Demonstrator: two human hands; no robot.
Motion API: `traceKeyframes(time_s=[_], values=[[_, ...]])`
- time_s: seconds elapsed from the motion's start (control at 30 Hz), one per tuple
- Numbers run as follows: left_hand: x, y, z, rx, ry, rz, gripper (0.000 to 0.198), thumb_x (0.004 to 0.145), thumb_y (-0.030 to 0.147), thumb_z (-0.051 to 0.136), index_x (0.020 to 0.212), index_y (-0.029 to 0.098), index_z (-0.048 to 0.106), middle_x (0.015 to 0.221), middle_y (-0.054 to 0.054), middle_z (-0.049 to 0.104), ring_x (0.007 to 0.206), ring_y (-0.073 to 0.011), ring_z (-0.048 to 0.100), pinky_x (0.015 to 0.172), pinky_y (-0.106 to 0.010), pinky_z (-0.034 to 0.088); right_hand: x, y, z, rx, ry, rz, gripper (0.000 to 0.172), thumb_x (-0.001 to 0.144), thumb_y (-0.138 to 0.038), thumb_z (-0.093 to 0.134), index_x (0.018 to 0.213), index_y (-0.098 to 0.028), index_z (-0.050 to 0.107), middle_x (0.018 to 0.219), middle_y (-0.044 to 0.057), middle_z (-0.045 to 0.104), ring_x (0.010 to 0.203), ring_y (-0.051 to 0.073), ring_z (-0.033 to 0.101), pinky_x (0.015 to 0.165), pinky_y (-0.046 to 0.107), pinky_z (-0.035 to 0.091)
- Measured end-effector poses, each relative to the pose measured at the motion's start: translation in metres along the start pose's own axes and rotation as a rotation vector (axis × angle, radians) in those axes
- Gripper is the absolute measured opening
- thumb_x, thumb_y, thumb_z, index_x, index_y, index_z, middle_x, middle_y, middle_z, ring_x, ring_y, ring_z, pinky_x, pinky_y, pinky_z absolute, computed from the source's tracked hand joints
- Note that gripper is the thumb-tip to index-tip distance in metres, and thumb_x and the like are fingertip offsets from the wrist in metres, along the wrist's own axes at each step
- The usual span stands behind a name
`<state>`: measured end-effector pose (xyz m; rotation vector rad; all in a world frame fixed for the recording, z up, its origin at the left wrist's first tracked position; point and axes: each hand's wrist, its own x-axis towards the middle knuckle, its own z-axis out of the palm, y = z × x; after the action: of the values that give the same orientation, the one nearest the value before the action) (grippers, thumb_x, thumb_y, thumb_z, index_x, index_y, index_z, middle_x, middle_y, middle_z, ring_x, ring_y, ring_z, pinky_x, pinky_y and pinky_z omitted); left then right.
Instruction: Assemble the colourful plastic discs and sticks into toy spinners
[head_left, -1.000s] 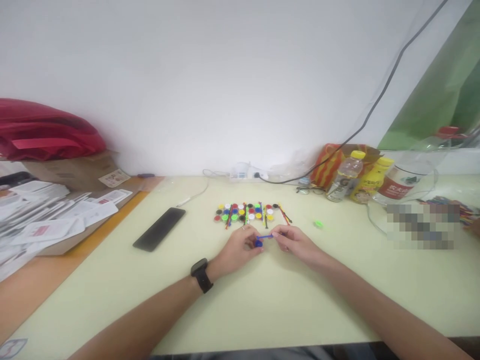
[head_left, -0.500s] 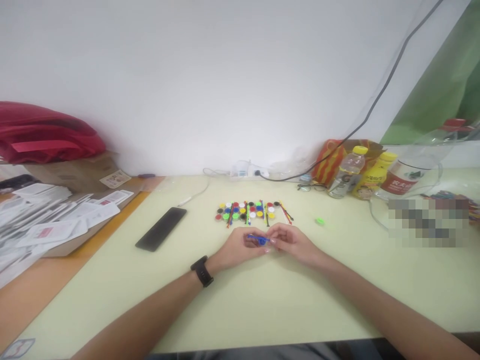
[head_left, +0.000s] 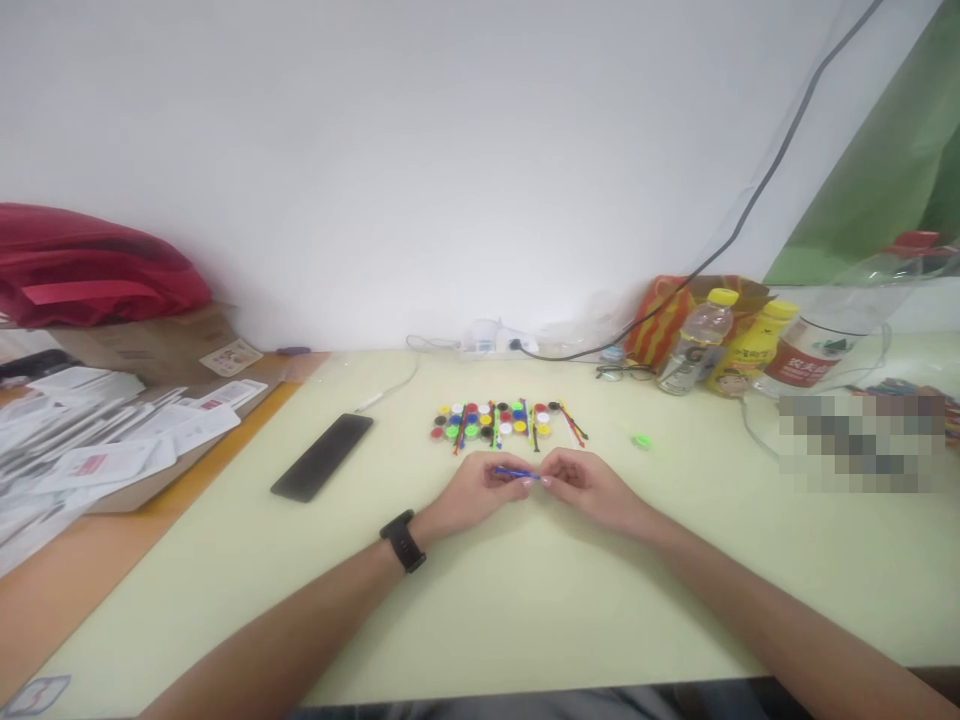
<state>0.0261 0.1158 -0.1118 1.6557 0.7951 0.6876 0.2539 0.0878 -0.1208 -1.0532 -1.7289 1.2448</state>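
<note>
Between my two hands is a thin blue plastic stick (head_left: 516,473), lying roughly level above the table. My left hand (head_left: 476,492), with a black watch (head_left: 403,541) on its wrist, is closed on the stick. The fingertips of my right hand (head_left: 589,488) pinch its right end. Just beyond my hands lie several round coloured caps (head_left: 505,430) in rows, in red, yellow, green, blue, black and white. Thin coloured sticks (head_left: 574,425) lie across and beside these rows. Apart to the right lies a light green piece (head_left: 641,441).
A black phone (head_left: 322,458) lies on the left. Beyond it are piles of white packets (head_left: 142,440) and a red bag (head_left: 90,265) on a cardboard box (head_left: 142,345). Bottles (head_left: 697,345), glasses (head_left: 624,373) and a power strip (head_left: 495,340) stand or lie along the wall.
The blue stick has turned so it looks thinner, and the rounder blue part under it no longer shows. My hands have stayed in nearly the same place.
</note>
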Motion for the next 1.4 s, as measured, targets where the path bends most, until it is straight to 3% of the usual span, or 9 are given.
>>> traceKeyframes(time_s=[0.3, 0.67, 1.0, 1.4], values=[[0.0014, 0.0019, 0.0008, 0.035, 0.048, 0.038, 0.032, 0.088, 0.042, 0.076, 0.107, 0.016, 0.077, 0.11, -0.011, 0.076, 0.099, -0.024, 0.071, 0.09, -0.034, 0.057, -0.0012, -0.006, -0.0024, 0.001, -0.03, 0.001, 0.031, 0.091, -0.05, 0.067, 0.092, -0.019, 0.069, 0.085, 0.004, 0.067, 0.073, 0.016, 0.057, 0.065, 0.028, 0.043], [0.0011, 0.0005, 0.0034, 0.084, 0.079, 0.098, 0.027, 0.089, 0.036, 0.076, 0.107, 0.016, 0.076, 0.108, -0.01, 0.075, 0.098, -0.0238, 0.07, 0.089, -0.035, 0.057, 0.0008, -0.0051, -0.0025, 0.02, -0.009, -0.018, 0.029, 0.091, -0.046, 0.068, 0.092, -0.017, 0.069, 0.088, 0.005, 0.069, 0.077, 0.017, 0.059, 0.069, 0.029, 0.045], [0.0002, -0.0003, 0.0053, 0.034, 0.02, 0.105, 0.025, 0.094, 0.034, 0.071, 0.11, 0.016, 0.075, 0.109, -0.01, 0.076, 0.097, -0.0219, 0.071, 0.089, -0.033, 0.057, 0.0006, -0.0024, 0.0004, -0.103, 0.092, -0.097, 0.017, 0.095, -0.035, 0.064, 0.095, -0.018, 0.069, 0.087, 0.004, 0.069, 0.078, 0.017, 0.061, 0.072, 0.03, 0.049], [0.0002, 0.0011, 0.0049, 0.079, 0.039, 0.141, 0.025, 0.094, 0.033, 0.07, 0.112, 0.016, 0.076, 0.113, -0.011, 0.075, 0.102, -0.0242, 0.071, 0.092, -0.036, 0.057, -0.0005, -0.002, 0.0031, -0.245, 0.082, -0.161, 0.013, 0.097, -0.027, 0.058, 0.098, -0.019, 0.069, 0.089, 0.004, 0.07, 0.077, 0.017, 0.061, 0.068, 0.027, 0.049]])
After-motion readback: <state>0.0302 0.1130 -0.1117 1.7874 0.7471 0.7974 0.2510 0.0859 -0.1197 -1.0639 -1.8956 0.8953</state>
